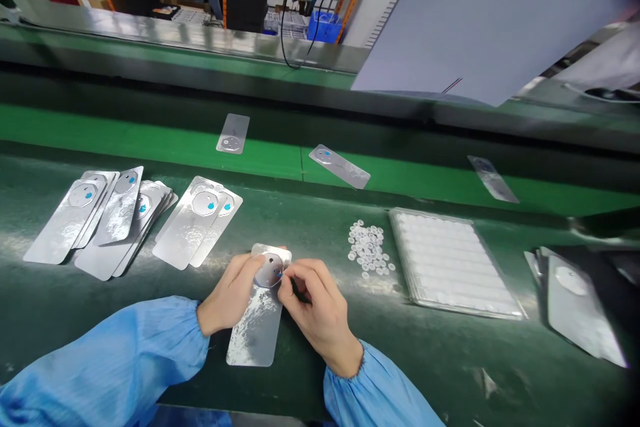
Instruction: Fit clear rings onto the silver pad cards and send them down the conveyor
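Note:
A silvery phone back cover (255, 330) with a round camera ring lies in front of me on the dark green bench. My left hand (231, 295) grips its upper left edge, the thumb resting beside the ring. At the ring's right side, the thumb and forefinger of my right hand (317, 307) are pinched together. A bit of blue shows by those fingertips; whatever they hold is too small to make out. Small clear round pieces (369, 247) lie in a loose pile to the right of my right hand.
Stacked covers with blue dots (117, 223) and a smaller group (197, 223) lie left. A clear-wrapped white tray stack (455, 263) sits right, with more covers (580, 303) beyond. Single covers rest on the green belt (270, 157) behind. A white panel (450, 27) overhangs upper right.

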Motion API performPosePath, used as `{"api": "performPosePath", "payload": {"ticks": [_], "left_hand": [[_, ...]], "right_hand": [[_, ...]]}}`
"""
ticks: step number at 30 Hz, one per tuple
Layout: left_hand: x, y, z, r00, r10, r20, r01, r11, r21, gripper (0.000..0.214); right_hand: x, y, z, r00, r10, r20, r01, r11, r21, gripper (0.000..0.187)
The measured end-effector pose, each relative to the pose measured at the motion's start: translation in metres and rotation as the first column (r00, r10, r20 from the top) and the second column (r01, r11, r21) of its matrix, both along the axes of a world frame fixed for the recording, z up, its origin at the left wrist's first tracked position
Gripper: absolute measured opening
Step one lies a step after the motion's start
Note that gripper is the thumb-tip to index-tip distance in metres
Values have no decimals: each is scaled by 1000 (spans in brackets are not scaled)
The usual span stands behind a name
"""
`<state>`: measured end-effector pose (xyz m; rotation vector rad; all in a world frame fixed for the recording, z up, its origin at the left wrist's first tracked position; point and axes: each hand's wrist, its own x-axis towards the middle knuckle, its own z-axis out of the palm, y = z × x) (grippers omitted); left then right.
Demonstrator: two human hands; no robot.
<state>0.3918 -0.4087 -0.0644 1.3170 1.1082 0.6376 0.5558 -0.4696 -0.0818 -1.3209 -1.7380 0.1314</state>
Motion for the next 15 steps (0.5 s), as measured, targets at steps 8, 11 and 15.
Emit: {"api": "performPosePath", "payload": {"ticks": [8,11,15], "left_hand": [[4,6,-4,960,99,262,-7,945,-328,43],[6,6,-5,896,114,429,93,897,-433,51],[6,7,-3,896,150,418,68,884,-463,55]], "right_hand": [[4,-1,9,899,-135,-417,80,986,-147,10],[38,-45,12,746,-325,-582,158,934,-320,15],[141,-168,-7,454,-677,-579,332,732,-596,29]]}}
